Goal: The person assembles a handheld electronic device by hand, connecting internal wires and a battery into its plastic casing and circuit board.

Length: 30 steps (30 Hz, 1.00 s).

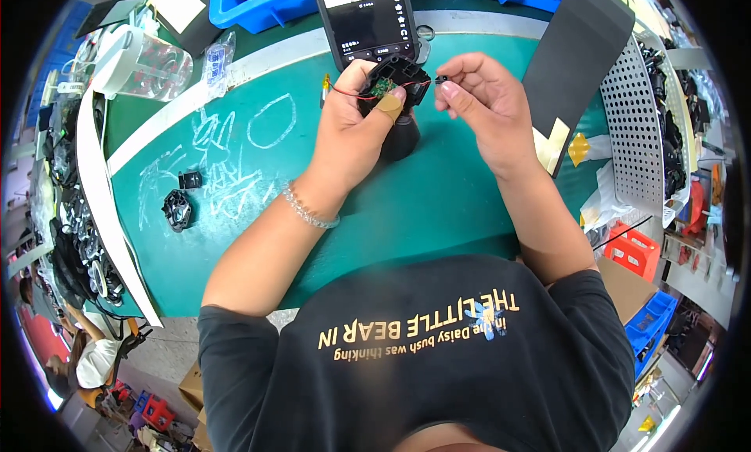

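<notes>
My left hand point(344, 131) is closed around a black plastic housing point(400, 66), its inner side turned up. A small green circuit board point(383, 87) sits inside, with thin red wires point(350, 95) running out on both sides. My left thumb, wrapped in a yellowish cover point(387, 106), presses beside the board. A dark rounded part point(400, 141) shows below the housing; whether it is joined to it, I cannot tell. At the housing's right, my right hand point(494, 112) pinches a tiny black piece point(442, 80) at the wire ends between thumb and forefinger.
Two loose black plastic parts point(177, 209) lie on the green mat point(258, 202) at left. Beyond my hands is a phone-like screen point(368, 26), with a blue bin point(266, 10) behind. A clear jug point(156, 65) stands far left; a perforated grey basket point(637, 123) stands right.
</notes>
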Available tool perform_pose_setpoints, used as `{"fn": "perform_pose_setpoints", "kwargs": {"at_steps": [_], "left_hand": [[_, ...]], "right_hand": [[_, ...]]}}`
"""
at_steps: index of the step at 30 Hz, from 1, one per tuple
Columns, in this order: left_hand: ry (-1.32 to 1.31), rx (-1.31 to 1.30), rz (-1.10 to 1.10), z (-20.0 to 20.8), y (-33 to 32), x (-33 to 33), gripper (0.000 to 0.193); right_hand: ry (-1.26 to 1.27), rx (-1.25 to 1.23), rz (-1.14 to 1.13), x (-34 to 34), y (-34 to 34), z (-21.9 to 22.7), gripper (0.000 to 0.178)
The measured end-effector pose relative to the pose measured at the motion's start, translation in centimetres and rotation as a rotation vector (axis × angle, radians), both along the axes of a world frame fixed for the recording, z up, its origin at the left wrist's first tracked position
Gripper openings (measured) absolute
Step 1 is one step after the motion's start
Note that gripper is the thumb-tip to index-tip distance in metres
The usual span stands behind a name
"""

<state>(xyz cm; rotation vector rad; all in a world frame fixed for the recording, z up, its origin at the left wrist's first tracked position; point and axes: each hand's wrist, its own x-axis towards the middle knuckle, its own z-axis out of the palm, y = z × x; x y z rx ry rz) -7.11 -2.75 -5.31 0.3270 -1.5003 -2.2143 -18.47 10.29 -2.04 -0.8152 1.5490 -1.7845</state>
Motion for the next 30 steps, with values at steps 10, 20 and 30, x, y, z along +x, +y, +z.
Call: {"fn": "perform_pose_setpoints", "kwargs": {"at_steps": [10,20,30], "left_hand": [[-0.077,-0.092,0.022,0.5,0.2,0.2,0.014],[-0.081,-0.156,0.092,1.1,0.0,-0.2,0.019],[0.005,-0.17,0.15,0.3,0.3,0.3,0.017]], "right_hand": [[-0.066,0.04,0.029,-0.3,0.3,-0.3,0.01],[0.204,0.107,0.053,0.2,-0.6,-0.5,0.004],[0.248,0.097,0.046,1.7,-0.7,-1.1,0.011]]}}
